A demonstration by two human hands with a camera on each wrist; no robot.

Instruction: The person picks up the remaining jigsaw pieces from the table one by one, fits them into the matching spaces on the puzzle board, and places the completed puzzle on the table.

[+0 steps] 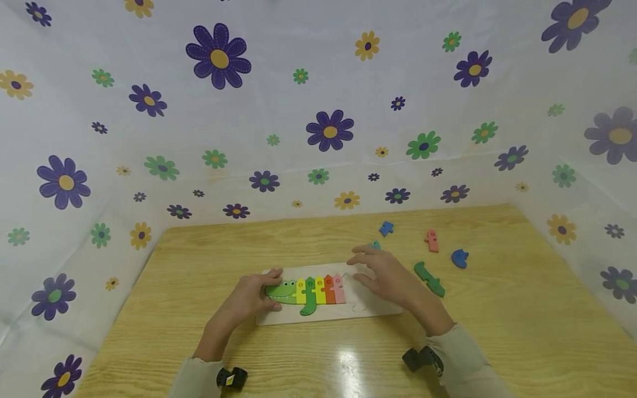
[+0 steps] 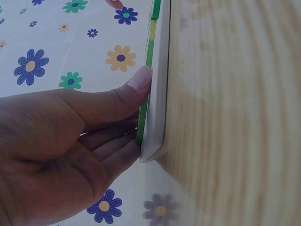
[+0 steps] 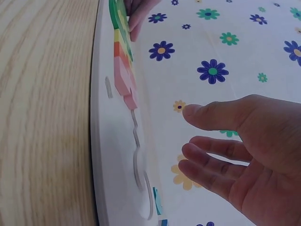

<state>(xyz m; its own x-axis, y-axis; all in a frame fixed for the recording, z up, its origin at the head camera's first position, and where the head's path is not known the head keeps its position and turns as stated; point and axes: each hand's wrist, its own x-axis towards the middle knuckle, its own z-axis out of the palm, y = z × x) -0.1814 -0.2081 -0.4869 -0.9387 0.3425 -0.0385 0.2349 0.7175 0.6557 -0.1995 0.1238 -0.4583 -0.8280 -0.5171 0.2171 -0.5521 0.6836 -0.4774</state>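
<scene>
A white puzzle board [image 1: 370,305] lies on the table with a crocodile picture partly filled by coloured pieces. At its left end my left hand [image 1: 252,293] holds the green crocodile head piece [image 1: 281,292], thumb along the lower side and fingers at the upper. In the left wrist view the thumb [image 2: 138,80] touches the edge of the green piece. Numbered yellow, green, red and pink pieces [image 1: 340,288] follow the head. Over the board's bare right part hovers my right hand [image 1: 385,276], thumb and fingers apart, holding nothing. Grooved outlines [image 3: 136,141] show on that part.
Loose pieces lie beyond and right of the board: a teal piece [image 1: 375,244] partly behind the right hand, a small blue piece [image 1: 386,228], a red piece [image 1: 432,241], a rounded blue piece [image 1: 460,258] and a long green piece [image 1: 429,279]. Flowered cloth [image 1: 298,99] encloses the table.
</scene>
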